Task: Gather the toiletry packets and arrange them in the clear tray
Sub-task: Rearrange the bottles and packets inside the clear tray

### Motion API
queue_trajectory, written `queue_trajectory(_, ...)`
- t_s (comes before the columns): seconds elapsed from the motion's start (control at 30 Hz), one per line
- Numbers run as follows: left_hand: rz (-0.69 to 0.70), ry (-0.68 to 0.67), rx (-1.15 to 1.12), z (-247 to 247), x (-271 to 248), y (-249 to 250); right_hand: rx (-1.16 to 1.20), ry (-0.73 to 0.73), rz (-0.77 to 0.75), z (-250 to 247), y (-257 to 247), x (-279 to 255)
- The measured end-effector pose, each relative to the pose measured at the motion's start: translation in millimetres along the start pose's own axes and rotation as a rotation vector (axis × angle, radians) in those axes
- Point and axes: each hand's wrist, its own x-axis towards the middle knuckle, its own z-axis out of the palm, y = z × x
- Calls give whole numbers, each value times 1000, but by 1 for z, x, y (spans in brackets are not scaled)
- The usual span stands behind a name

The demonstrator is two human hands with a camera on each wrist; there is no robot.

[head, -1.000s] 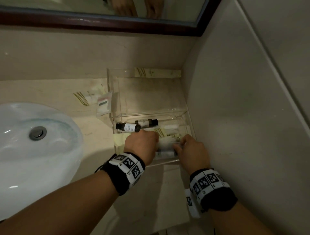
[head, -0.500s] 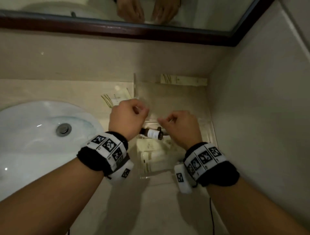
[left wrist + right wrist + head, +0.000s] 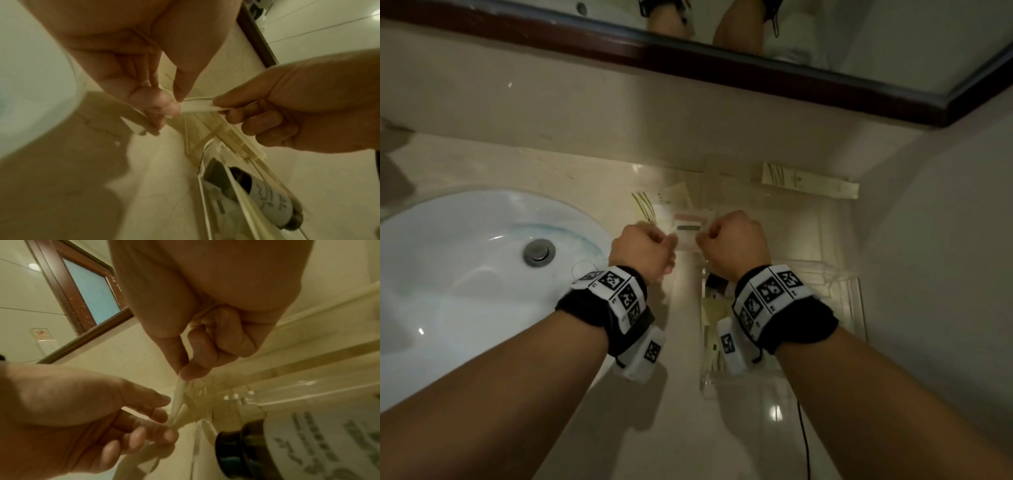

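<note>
Both hands hold one small flat white packet (image 3: 688, 230) by its opposite ends, above the counter just left of the clear tray (image 3: 854, 301). My left hand (image 3: 670, 240) pinches its left end between thumb and finger, which the left wrist view shows as left hand (image 3: 177, 104) on the packet (image 3: 197, 108). My right hand (image 3: 702, 239) pinches the right end, and the right wrist view shows the right hand (image 3: 184, 375) on the same packet (image 3: 179, 394). A cream packet with gold lines (image 3: 654, 205) lies on the counter behind. A dark bottle (image 3: 267, 199) with a white label lies in the tray.
A white sink basin (image 3: 465, 274) fills the left. A long cream box (image 3: 808, 181) lies against the back wall behind the tray. The side wall (image 3: 945, 274) stands close on the right, and a dark-framed mirror (image 3: 756, 77) hangs above. A thin black cable (image 3: 804, 442) runs down the counter front.
Both hands left the tray's front compartment, rose and moved back and left. They now pinch the packet that lay on the counter left of the tray.
</note>
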Motion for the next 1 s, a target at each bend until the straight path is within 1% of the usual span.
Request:
queue_trajectory(0.13,-23,-102,-219,0,5,0,89,-1,-87,-13,-2,-9)
queue_trajectory(0.2,-12,-126,-299,-2,4,4,118,-36,-128,-24,2,-16)
queue_trajectory(0.23,11,-130,-330,-3,3,6,133,-62,-138,-30,4,-20)
queue_trajectory(0.3,101,-134,-342,-4,0,11,166,-94,-138,-40,13,-28)
queue_trajectory(0.4,242,-163,-260,-5,-9,18,202,-71,-128,-54,28,-41)
queue_trajectory(0.5,328,-278,-181,-2,-26,25,284,-6,-83,-66,46,-55)
queue_trajectory(0.57,380,-324,-64,5,-38,28,310,37,-34,-70,63,-62)
queue_trajectory(0.63,412,-321,65,15,-49,30,305,69,15,-73,78,-70)
queue_trajectory(0.73,431,-316,225,38,-66,35,302,110,93,-77,102,-82)
queue_trajectory(0.83,398,-327,338,64,-83,39,302,145,191,-76,125,-92)
queue_trajectory(1.0,352,-309,430,106,-104,39,230,212,318,-74,159,-101)
